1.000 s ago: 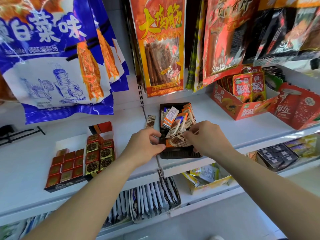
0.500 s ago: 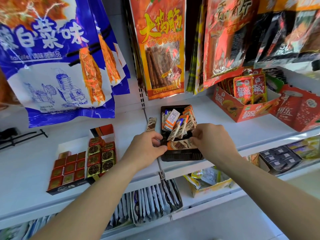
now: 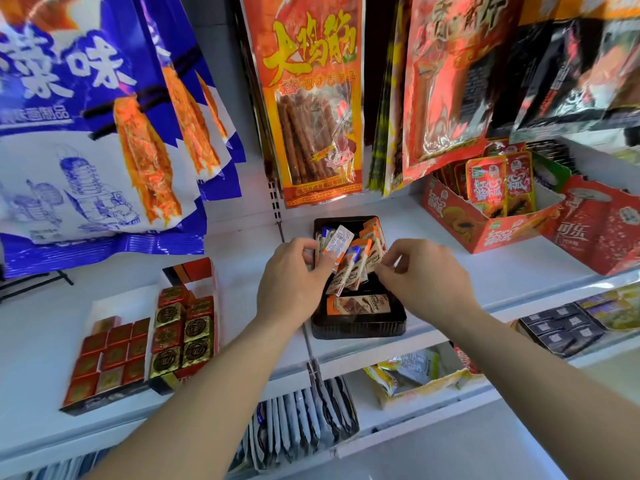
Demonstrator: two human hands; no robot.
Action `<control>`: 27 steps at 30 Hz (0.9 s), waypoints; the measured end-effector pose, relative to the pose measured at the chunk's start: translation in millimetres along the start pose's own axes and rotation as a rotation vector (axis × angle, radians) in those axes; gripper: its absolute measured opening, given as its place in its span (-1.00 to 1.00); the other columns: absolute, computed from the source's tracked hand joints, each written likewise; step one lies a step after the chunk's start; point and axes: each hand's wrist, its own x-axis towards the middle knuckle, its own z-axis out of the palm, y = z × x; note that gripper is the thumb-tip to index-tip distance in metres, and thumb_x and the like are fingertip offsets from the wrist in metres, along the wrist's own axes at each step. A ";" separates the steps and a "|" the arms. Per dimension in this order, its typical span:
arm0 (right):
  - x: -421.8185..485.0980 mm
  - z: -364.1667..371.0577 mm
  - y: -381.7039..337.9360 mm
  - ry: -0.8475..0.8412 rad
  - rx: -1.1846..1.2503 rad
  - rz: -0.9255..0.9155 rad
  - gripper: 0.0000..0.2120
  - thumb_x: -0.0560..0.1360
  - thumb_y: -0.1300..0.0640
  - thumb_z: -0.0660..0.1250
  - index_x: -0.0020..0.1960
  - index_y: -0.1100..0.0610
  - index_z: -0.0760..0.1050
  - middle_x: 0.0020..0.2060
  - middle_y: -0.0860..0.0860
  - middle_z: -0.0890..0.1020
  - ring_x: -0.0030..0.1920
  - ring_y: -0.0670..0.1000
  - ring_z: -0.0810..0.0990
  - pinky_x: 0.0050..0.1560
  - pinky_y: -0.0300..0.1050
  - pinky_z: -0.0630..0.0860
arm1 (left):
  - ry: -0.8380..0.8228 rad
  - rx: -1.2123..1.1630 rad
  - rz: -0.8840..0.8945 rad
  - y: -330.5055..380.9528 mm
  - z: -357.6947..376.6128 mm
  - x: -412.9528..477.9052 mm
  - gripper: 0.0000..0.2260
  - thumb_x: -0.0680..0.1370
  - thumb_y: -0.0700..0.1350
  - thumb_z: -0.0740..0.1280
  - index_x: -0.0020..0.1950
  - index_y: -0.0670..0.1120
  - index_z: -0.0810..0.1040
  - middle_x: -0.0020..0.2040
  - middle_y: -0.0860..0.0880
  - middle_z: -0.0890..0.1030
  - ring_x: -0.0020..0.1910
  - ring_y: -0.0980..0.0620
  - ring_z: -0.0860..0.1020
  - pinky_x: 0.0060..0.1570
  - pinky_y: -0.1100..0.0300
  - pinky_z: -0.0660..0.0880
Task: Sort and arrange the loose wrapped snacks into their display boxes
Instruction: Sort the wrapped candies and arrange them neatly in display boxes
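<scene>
A black plastic tray (image 3: 358, 330) sits on the white shelf and holds several brown-and-orange wrapped snack bars (image 3: 351, 271). One bar (image 3: 360, 304) lies flat across the tray's near end. The others stand tilted in a loose bunch at the middle and back. My left hand (image 3: 292, 285) is at the tray's left side, thumb and fingers closed on the left of the bunch. My right hand (image 3: 427, 277) is at the tray's right side, fingertips pinched on the edge of a bar. The shelf spot left of the tray is hidden by my left hand.
A flat box of red and gold foil squares (image 3: 138, 344) lies at the left. A red carton of sachets (image 3: 485, 230) stands at the back right. Large snack bags (image 3: 311, 98) hang low just behind the tray. A lower shelf (image 3: 398, 407) carries more packets.
Both hands have moved up from the tray's near end to its middle and closed on the standing bars. One bar now lies flat at the front. The loose bar left of the tray is out of sight.
</scene>
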 end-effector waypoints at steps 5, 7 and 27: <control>12.2 4.2 -5.6 0.035 0.099 -0.007 -0.89 0.46 -0.03 0.36 -0.23 -0.07 0.54 -0.35 -0.12 0.59 -0.23 0.00 0.56 -0.32 -0.14 0.47 | -0.004 0.030 -0.019 3.6 5.8 6.5 -0.71 0.49 0.19 0.39 0.14 0.08 0.65 0.00 0.06 0.60 -0.08 0.11 0.55 -0.28 0.18 0.44; 15.1 7.1 -6.3 0.044 0.132 -0.005 -0.89 0.47 -0.03 0.35 -0.22 -0.05 0.55 -0.36 -0.13 0.58 -0.25 -0.02 0.56 -0.33 -0.15 0.45 | 0.022 -0.010 -0.006 0.4 3.9 6.0 -0.77 0.50 0.11 0.41 0.07 0.05 0.69 -0.07 0.08 0.66 -0.13 0.13 0.58 -0.26 0.15 0.52; 18.2 -21.5 17.2 -0.035 0.967 0.195 -0.73 0.54 0.33 0.32 0.19 0.11 0.46 -0.24 0.19 0.65 -0.36 0.09 0.62 -0.28 -0.02 0.61 | 0.011 -0.131 0.031 9.9 -2.5 4.9 -0.79 0.47 0.09 0.46 0.05 0.11 0.55 -0.09 0.15 0.58 -0.13 0.20 0.53 -0.19 0.28 0.42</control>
